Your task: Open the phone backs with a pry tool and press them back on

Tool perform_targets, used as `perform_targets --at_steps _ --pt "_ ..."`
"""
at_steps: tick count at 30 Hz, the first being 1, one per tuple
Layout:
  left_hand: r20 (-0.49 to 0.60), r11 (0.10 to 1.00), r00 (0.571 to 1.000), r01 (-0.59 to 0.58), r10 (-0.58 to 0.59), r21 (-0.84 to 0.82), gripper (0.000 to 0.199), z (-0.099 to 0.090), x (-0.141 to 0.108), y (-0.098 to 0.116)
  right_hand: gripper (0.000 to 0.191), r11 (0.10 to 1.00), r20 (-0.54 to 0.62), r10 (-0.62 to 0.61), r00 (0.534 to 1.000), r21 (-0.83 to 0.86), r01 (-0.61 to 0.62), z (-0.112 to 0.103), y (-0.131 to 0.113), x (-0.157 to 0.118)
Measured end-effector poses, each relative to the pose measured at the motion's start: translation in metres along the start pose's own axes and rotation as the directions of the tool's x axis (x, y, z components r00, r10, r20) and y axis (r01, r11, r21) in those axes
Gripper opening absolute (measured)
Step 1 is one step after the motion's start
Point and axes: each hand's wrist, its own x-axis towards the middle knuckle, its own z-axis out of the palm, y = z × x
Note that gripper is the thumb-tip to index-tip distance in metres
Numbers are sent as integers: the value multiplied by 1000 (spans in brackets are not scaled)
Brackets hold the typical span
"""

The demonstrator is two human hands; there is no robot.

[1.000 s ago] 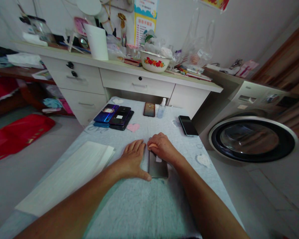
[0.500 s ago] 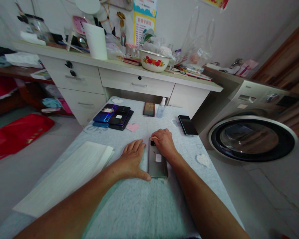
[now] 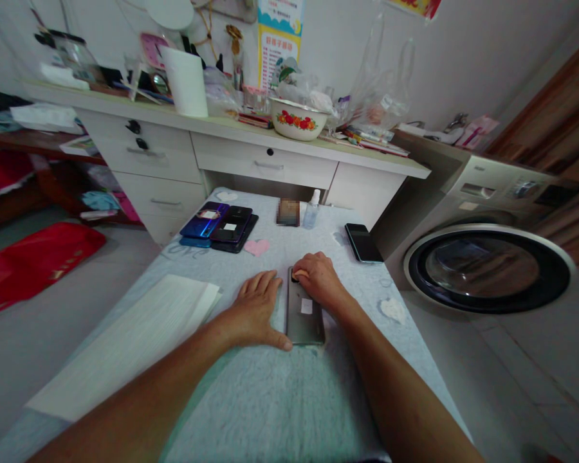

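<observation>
Here, near the middle of the cloth-covered counter (image 3: pixel 270 405), a silver-grey smartphone (image 3: pixel 303 331) lies back up, with a white label (image 3: pixel 306 306) on it. The left hand (image 3: pixel 257 315) is palm down beside its left edge, fingers a little spread and holding nothing; the thumb reaches the phone's near left corner, probably to stop it sliding. The right hand (image 3: pixel 322 280) bends over the phone's far end, by the camera module (image 3: pixel 294 276). Its grip is narrow, closed on a small orange-tan piece (image 3: pixel 300 274) too hidden to identify, seemingly pinched short so that the fingertips can press close to the surface.

To the left, folded pale sheets (image 3: pixel 125 347) lie along the counter's left edge, within reach and out from under the phone. Farther off, a black-screened phone (image 3: pixel 364 243) lies by the right edge, while overlapping phones (image 3: pixel 217 225) sit towards the far left corner, apparently grouped to leave working room. Near the far edge, a clear spray bottle (image 3: pixel 311 213) stands upright beside a blurred brown rectangular item (image 3: pixel 288 212).
</observation>
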Motion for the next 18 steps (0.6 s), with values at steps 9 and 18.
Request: perform_targets --at_steps 9,18 --pt "0 1000 1000 -15 15 -6 129 -1 0 0 14 998 106 -70 992 1 70 -6 -8 -5" --pt "38 999 999 12 -13 30 131 -5 0 4 16 998 31 -54 998 -37 55 1 -10 0"
